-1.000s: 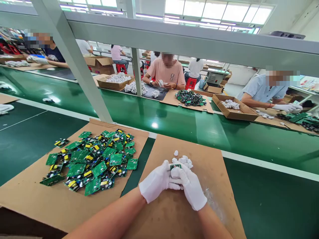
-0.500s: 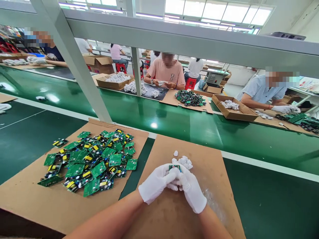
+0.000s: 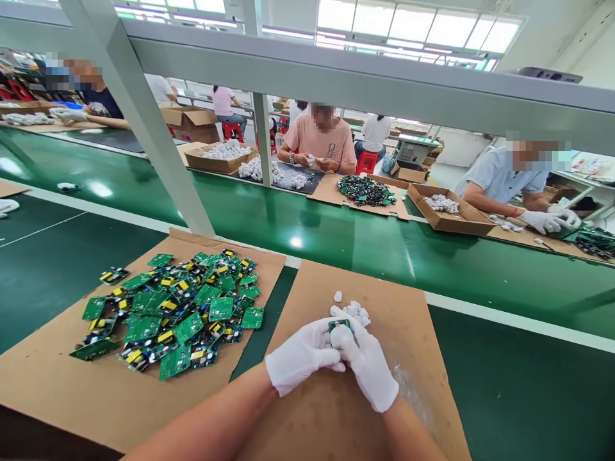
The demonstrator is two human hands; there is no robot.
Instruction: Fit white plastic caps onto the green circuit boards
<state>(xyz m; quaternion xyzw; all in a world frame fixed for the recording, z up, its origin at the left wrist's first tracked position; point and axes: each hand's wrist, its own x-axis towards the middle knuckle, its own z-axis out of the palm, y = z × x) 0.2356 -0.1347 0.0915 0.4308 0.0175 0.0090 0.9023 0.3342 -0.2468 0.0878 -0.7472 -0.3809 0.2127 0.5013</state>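
Both my hands wear white gloves and meet over the right cardboard sheet. Between them is a small green circuit board, mostly covered by the fingers. My left hand wraps round the board from the left. My right hand grips it from the right, its thumb lying across the board's face. Just beyond my fingers sits a small heap of white lumps, with one white lump apart from it. To the left, a large pile of circuit boards with yellow and dark components covers another cardboard sheet.
A green conveyor belt runs across beyond my bench, and a grey metal post rises at its near edge. On the far side people work beside cardboard trays of white lumps and a pile of boards.
My right thumb has moved across the board's face, and the board has tilted slightly in my hands. At the far right, a co-worker's gloved hands have shifted a little left.
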